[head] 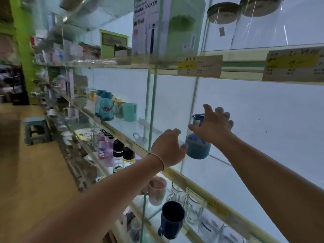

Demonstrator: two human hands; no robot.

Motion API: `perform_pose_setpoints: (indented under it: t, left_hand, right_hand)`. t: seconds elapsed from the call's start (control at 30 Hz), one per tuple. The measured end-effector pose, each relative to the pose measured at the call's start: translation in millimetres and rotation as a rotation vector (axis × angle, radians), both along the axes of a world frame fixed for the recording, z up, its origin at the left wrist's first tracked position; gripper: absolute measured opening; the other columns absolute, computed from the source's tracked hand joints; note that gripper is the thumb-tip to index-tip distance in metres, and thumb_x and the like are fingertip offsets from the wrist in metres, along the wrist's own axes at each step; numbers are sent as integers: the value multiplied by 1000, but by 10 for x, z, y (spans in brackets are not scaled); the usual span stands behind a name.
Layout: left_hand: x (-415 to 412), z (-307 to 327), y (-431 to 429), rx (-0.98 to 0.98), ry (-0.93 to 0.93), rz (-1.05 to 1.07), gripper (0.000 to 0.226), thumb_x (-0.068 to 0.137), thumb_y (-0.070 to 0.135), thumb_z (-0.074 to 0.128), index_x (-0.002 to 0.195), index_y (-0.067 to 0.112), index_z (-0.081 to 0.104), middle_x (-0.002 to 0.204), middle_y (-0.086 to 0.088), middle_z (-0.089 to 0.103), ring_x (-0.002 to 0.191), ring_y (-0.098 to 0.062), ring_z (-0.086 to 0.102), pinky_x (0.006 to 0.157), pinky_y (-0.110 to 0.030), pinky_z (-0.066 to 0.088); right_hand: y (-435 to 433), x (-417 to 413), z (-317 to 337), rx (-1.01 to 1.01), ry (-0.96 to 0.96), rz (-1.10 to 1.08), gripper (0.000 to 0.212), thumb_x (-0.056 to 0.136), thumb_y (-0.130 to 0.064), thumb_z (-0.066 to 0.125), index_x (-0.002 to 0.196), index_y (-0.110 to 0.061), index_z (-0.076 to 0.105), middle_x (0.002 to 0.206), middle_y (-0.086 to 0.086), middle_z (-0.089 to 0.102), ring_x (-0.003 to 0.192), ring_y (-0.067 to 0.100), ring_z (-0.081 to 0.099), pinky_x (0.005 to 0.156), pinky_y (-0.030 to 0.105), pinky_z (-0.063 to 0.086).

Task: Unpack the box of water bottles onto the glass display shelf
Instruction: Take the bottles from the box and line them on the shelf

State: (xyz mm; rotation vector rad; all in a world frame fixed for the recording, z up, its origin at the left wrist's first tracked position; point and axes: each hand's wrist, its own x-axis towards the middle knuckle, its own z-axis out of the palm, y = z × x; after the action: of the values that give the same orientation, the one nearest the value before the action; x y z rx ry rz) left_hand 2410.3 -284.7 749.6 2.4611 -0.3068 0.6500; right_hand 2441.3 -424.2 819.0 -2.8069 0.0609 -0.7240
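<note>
Standing on the glass display shelf (219, 165) just inside the glass divider, a water bottle (198, 148) with a blue lower sleeve, a clear upper body and a blue loop at its cap is the only bottle in this bay. The right hand (214, 128) is spread over its upper part, thumb pointing left across the clear section and fingers (226, 116) fanned wide behind the cap; the hand hides the contact, so I cannot tell whether it grips or merely touches the bottle. The left hand (169, 149), a thin bracelet at the wrist, curls loosely beside the blue base with its fingers half bent, close to the bottle, and contact there is unclear as well. Farther left on the same shelf stand teal bottles (105, 109) and a mint cup (129, 112). The shelf below carries pink and black-capped bottles (121, 155), a pink cup (157, 190) and a dark blue mug (172, 220). Above, a boxed cooker (149, 27) and glass jars (226, 23) sit over price tags (199, 65).
</note>
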Motion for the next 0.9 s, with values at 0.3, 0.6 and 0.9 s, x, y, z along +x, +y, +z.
perform_pose_setpoints:
  t: [0.3,0.6,0.9]
  left_hand:
    - [-389,-301,774,57,-156,13,39,91,28,59,127,14,56,105,-4,60,90,-20,60,77,-32,51]
    - [-677,-1329,1741,71,76,127,31,91,29,57,118,14,58,110,-5,59,88,-27,61,73,-38,51]
    - [-1329,-3486,2713,73,822,295,38,97,32,50,127,9,51,121,-10,55,107,-28,57,81,-33,45]
  right_hand:
    - [747,-731,-253,-39,-189,322,59,86,-44,64,140,-25,49,147,6,43,139,30,32,113,47,27]
    - [1532,-928,-1429,193,-49,583,44,84,-28,66,127,-17,61,118,6,61,109,27,56,91,38,48]
    - [2105,-1187,-3714,193,603,524,48,81,-34,57,123,-12,62,114,11,64,107,30,57,84,31,41]
